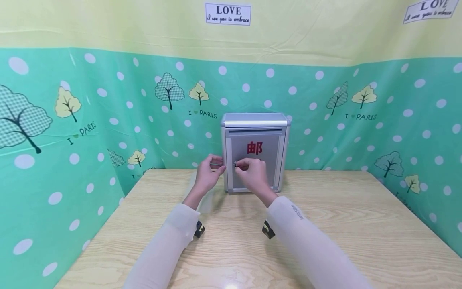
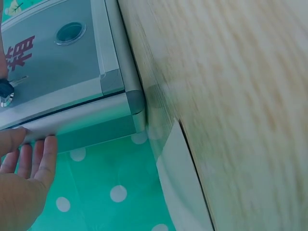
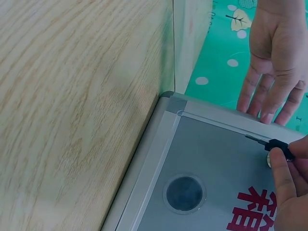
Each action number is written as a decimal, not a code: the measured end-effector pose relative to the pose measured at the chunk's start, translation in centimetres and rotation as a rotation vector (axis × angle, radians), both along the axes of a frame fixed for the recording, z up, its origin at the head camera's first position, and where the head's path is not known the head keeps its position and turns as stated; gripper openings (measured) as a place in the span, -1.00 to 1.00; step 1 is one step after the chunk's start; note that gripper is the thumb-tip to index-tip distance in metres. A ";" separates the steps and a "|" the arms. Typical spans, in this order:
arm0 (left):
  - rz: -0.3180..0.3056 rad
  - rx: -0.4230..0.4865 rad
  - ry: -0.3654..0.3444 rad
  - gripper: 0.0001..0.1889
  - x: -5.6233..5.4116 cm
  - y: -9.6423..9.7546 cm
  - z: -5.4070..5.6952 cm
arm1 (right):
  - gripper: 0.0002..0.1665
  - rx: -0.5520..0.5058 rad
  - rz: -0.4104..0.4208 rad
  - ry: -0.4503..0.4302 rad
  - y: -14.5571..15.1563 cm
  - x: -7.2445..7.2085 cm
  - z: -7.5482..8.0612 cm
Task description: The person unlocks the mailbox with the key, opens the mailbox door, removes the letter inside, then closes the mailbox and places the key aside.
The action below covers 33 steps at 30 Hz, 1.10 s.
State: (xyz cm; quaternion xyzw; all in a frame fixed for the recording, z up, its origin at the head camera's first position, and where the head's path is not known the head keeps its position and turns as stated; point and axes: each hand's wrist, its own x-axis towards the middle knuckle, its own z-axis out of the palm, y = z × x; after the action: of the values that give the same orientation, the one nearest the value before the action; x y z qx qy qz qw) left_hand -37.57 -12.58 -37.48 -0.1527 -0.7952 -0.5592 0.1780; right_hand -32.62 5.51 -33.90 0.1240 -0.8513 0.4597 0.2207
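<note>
A silver-grey metal mailbox [image 1: 240,138] with red characters stands upright at the back of the table. My right hand [image 1: 254,174] is at the lock [image 2: 6,101] on the left part of its door. Thumb and finger pinch a key [image 3: 279,146] with a black head, and a thin metal blade sticks out beside it. Whether a key sits inside the lock is hidden by the fingers. My left hand [image 1: 207,176] rests against the mailbox's left side, fingers fairly straight and thumb near the front edge.
A pale flat sheet [image 1: 205,204], perhaps paper or an envelope, lies on the wooden table [image 1: 343,216] left of the mailbox, partly under my left forearm. Green polka-dot curtain [image 1: 306,92] surrounds the table's back and sides. A round window [image 3: 184,193] sits low on the mailbox door.
</note>
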 end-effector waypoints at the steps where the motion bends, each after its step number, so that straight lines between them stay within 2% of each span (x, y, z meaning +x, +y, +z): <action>1: -0.001 0.001 0.000 -0.73 0.0 0.0 0.0 | -0.84 0.000 -0.001 -0.002 0.0 -0.1 0.0; 24: -0.002 0.013 -0.005 -0.72 0.2 0.1 0.1 | -0.80 -0.015 -0.011 0.010 -0.5 -0.5 -0.1; 29: -0.002 0.015 -0.006 -0.71 0.3 0.1 0.1 | -0.80 -0.024 0.005 0.049 -0.8 -0.4 -0.6; 33: -0.004 0.007 -0.014 -0.70 0.3 0.1 0.0 | -0.78 0.020 -0.004 0.114 -1.1 -0.3 -1.1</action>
State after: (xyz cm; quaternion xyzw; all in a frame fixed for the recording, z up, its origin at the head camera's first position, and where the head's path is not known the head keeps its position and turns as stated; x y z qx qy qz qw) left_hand -37.25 -12.50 -37.43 -0.1497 -0.7942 -0.5632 0.1718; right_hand -32.95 4.37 -34.99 0.1503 -0.8421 0.4427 0.2687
